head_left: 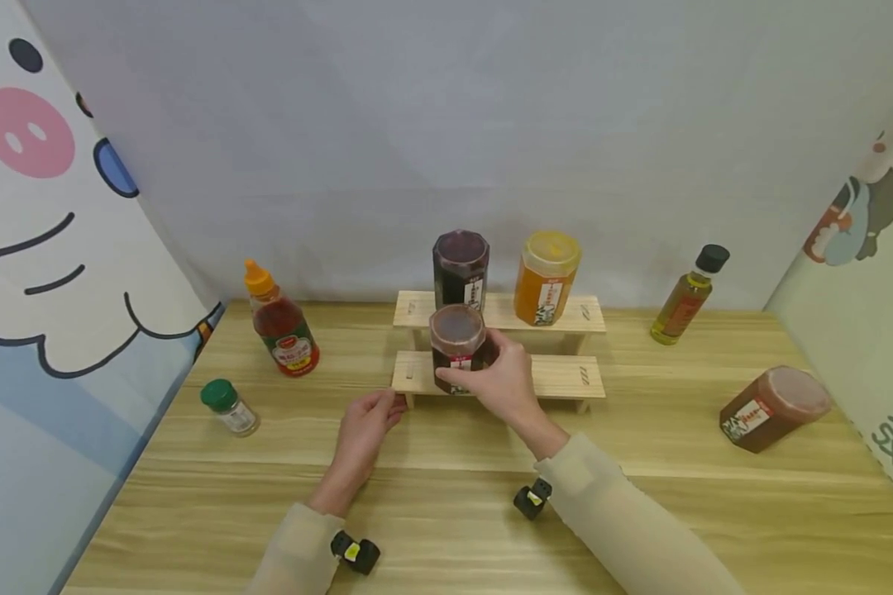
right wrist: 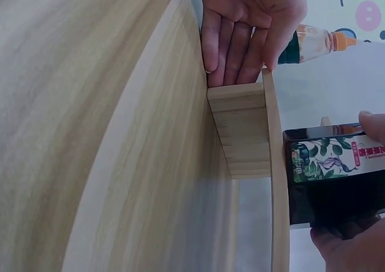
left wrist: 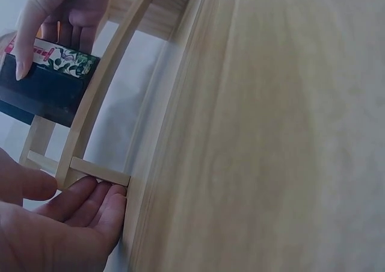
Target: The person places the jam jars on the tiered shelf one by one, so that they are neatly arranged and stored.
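Note:
On the lower step of a two-tier wooden shelf (head_left: 560, 378), my right hand (head_left: 508, 382) grips a dark, many-sided jar (head_left: 457, 327) with a clear lid. Thumb and fingers lie on opposite sides of it, and its base is at the board. At the shelf's left end, my left hand (head_left: 365, 423) touches the lower step's end. In the right wrist view its fingers (right wrist: 227, 55) lie fairly straight against the wooden leg (right wrist: 239, 97), with the thumb up by the board's edge. Behind, on the upper step, stand another dark jar (head_left: 461, 263) and an orange-yellow jar (head_left: 547, 281).
Left on the wooden table (head_left: 446, 512) stand a red sauce bottle (head_left: 284, 326) with an orange cap and a small green-capped shaker (head_left: 229, 407). To the right are an oil bottle (head_left: 683, 302) and a reddish-brown jar (head_left: 770, 411). A pale wall (head_left: 342, 124) rises behind the shelf.

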Demonstrator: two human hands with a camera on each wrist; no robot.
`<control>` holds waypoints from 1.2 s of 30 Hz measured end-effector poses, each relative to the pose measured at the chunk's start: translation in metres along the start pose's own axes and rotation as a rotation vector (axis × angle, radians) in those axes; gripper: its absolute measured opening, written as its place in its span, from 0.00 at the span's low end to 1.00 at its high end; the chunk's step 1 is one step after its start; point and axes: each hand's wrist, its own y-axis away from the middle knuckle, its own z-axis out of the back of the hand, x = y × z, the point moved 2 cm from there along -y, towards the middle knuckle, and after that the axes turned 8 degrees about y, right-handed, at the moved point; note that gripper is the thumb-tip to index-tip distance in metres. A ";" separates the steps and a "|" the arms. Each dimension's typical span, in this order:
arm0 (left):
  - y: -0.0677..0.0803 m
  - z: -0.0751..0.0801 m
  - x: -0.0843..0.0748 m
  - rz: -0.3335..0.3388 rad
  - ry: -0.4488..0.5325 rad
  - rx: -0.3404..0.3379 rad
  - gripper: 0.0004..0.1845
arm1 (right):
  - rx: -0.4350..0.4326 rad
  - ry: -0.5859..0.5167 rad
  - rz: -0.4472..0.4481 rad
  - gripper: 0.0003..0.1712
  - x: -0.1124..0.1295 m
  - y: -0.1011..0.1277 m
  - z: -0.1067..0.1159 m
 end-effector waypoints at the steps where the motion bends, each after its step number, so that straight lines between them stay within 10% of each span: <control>1: 0.000 0.000 0.000 0.000 0.001 0.001 0.20 | 0.003 0.000 -0.002 0.34 0.000 0.000 0.000; 23: 0.002 0.000 0.002 0.012 0.011 -0.011 0.19 | 0.052 -0.141 -0.069 0.47 -0.014 0.017 0.018; 36: 0.000 -0.001 0.000 0.020 0.035 0.002 0.20 | 0.050 -0.219 -0.034 0.39 -0.012 0.033 0.061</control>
